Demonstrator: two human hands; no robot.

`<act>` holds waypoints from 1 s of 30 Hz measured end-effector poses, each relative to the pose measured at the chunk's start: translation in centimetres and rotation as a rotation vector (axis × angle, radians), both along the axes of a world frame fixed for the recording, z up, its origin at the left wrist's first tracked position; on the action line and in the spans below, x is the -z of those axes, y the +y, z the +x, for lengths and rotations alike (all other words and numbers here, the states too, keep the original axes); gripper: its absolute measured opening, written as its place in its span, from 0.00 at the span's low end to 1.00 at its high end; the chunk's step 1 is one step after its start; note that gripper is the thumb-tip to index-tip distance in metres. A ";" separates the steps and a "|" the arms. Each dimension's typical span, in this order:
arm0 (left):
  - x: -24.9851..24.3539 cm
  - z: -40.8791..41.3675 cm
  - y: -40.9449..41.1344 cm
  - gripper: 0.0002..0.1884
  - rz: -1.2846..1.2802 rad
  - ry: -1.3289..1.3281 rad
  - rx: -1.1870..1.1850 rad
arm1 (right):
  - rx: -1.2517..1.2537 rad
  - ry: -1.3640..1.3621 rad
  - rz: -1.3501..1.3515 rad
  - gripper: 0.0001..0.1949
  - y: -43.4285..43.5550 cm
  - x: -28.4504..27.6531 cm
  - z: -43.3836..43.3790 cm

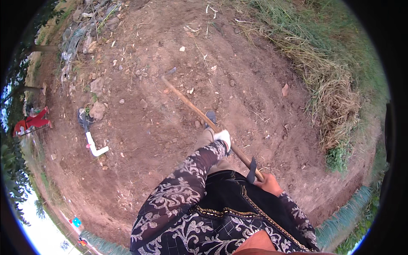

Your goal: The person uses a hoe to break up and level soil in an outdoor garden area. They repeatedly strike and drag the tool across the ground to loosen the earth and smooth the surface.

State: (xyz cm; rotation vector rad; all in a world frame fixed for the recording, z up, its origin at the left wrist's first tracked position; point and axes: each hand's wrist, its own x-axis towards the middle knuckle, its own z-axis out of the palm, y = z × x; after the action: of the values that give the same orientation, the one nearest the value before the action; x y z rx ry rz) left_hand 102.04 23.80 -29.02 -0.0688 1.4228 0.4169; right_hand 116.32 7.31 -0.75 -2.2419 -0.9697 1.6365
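Note:
A long wooden-handled hoe [191, 106] slants across the view, its small blade at the upper left over bare brown soil [153, 127]. My left hand [223, 137], in a white glove, grips the middle of the handle. Near the handle's lower right end, my right hand [268, 184], without a glove, closes round the wood. A dark strip of cloth [252, 170] lies against the handle just above this hand. One dark shoe [210, 118] shows beneath the handle.
A white plastic pipe elbow [95, 148] rises from the ground at left, near stones [98, 110]. Cut dry grass [334, 95] is heaped at right. Plastic litter [76, 35] lies upper left. A person in red [33, 121] is at the far left.

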 end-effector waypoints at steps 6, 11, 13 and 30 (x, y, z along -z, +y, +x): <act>-14.1 4.5 -5.4 0.05 -0.136 0.129 0.254 | 0.023 0.001 0.009 0.12 -10.1 -2.2 3.2; -11.1 2.2 1.2 0.07 0.055 0.000 -0.089 | -0.211 -0.193 0.164 0.13 -3.6 3.0 2.7; -10.8 -0.3 5.5 0.09 0.208 0.056 -0.027 | -0.224 -0.214 0.262 0.14 -0.9 5.7 0.3; -9.1 2.7 1.1 0.07 -0.053 0.003 -0.032 | -0.400 -0.270 -0.050 0.11 -3.9 -7.5 8.8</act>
State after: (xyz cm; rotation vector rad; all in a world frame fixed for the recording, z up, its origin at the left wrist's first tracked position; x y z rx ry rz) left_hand 104.71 24.87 -19.87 -0.1335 1.4377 0.4060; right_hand 125.08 3.42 6.73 -2.4686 -1.5453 1.5327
